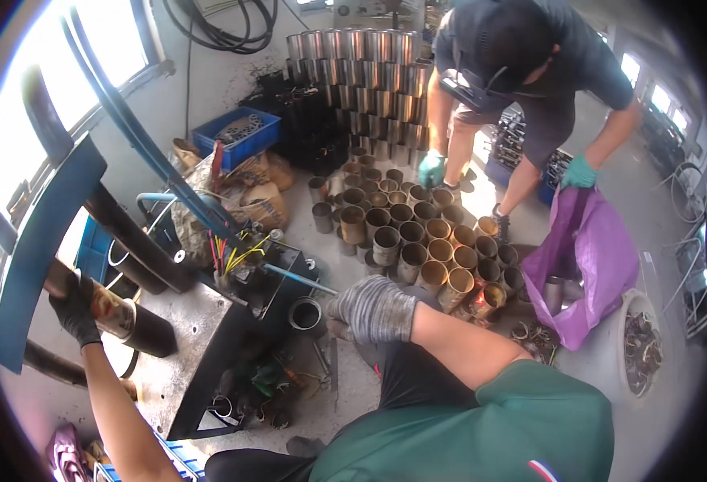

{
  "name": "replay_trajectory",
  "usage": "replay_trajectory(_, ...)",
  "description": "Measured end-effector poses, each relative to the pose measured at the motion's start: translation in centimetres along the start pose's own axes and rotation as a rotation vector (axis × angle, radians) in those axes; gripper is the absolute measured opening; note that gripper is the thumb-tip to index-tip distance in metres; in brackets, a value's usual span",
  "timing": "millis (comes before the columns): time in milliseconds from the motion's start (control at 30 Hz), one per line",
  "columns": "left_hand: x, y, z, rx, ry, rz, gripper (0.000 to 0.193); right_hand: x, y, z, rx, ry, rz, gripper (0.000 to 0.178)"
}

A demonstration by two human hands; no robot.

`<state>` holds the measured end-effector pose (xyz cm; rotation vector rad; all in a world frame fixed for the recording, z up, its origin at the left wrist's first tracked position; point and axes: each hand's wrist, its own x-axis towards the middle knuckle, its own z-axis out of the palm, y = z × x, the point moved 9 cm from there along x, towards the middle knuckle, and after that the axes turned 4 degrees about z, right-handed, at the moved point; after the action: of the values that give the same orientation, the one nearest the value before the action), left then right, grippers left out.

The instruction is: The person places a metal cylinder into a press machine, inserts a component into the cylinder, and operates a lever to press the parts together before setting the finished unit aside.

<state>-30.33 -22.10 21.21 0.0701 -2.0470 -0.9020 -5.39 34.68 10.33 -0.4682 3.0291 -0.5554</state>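
My left hand point(76, 312), in a black glove, is closed around a brass-coloured metal sleeve point(114, 315). The sleeve sits on a dark horizontal shaft point(151, 336) of the machine at the left. My right hand point(372, 309), in a grey knit glove, hovers low at the centre with its fingers curled. Its fingertips are right beside a short steel tube point(305, 314) standing on the machine's dark base. The back of the hand hides whether the fingers hold anything. Just beyond it, several open metal tubes point(412, 241) stand on the floor.
A co-worker in teal gloves bends over the tubes, one hand point(431, 169) among them and the other holding a purple bag point(602, 257). Stacked steel tubes point(369, 72) line the back. There are also a blue crate point(237, 136), a white bucket of rings point(641, 353) and a steel machine table point(197, 345).
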Motion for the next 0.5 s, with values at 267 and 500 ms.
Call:
replay_trajectory(267,-0.1,-0.6,0.1,-0.021,-0.039,0.009,0.068,-0.4,-0.4,-0.6,0.030,-0.049,-0.007,0.027)
replay_trajectory(500,-0.4,-1.7,0.1,-0.047,-0.046,0.010,0.069,-0.2,0.0,-0.1,0.065,0.076,-0.046,0.030)
